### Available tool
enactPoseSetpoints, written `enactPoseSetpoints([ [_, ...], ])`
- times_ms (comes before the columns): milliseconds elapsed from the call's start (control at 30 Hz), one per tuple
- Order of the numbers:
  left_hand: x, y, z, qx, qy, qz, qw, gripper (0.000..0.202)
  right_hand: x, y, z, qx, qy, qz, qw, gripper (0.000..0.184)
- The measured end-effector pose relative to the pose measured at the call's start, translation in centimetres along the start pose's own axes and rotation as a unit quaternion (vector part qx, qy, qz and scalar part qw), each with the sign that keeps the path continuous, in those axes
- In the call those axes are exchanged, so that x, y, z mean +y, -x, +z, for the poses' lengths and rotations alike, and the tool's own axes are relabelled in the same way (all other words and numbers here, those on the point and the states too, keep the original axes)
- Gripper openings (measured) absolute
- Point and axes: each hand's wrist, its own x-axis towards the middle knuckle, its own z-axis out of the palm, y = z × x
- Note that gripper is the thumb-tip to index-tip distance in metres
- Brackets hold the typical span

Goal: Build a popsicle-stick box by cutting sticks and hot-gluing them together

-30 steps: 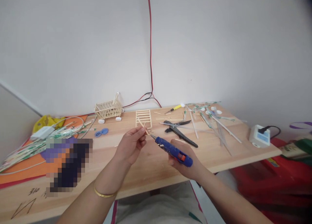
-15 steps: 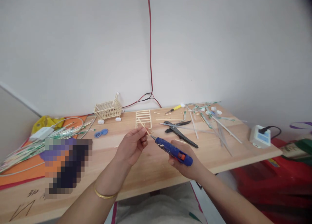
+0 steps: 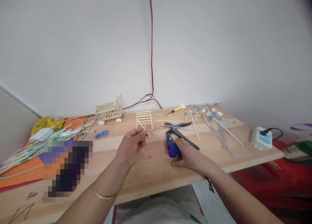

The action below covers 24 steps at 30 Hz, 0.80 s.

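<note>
My left hand [image 3: 133, 145] pinches a thin wooden stick [image 3: 140, 124] between thumb and fingers, just in front of a small ladder-like stick frame [image 3: 144, 113] lying on the table. To the right, my right hand [image 3: 188, 154] is wrapped around a blue hot glue gun [image 3: 173, 150], held low at the tabletop with its nozzle end pointing away from me. Whether the gun rests on the wood I cannot tell. Just behind it lie black-handled cutters [image 3: 182, 137]. A cart-like model of sticks [image 3: 108, 110] with white wheels stands at the back left.
Clear and green-marked plastic strips [image 3: 220, 130] spread over the right side, near a yellow-handled knife [image 3: 176, 109]. A white power box [image 3: 261, 138] sits at the right edge. Bundled sticks [image 3: 58, 133], blue caps [image 3: 101, 134] and an orange sheet [image 3: 26, 173] occupy the left.
My right hand has lowered the glue gun away from the stick and turned it so the nozzle faces away from me. My left hand still holds the stick in nearly the same place.
</note>
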Motion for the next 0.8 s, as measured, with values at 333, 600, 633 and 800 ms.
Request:
enactPoseSetpoints([
  [333,-2.0,-0.4,1.0,0.063,-0.136,0.081,0.985,0.018,-7.3,-4.5,-5.7,0.171,-0.153,-0.111,0.967,0.011],
  [600,-2.6,-0.3,0.8,0.065,-0.224,0.144,0.962,0.018,-8.8,-7.0,-4.0,0.116,-0.204,-0.075,0.969,0.005],
  [633,-2.6,-0.3,0.6,0.058,-0.240,0.149,0.958,0.019,-8.9,-7.2,-4.0,0.115,-0.199,-0.079,0.970,0.005],
  [800,-0.9,-1.1,-1.3,0.085,-0.331,0.161,0.926,0.022,-8.4,-9.1,-4.3,0.136,-0.048,-0.136,0.980,0.010],
])
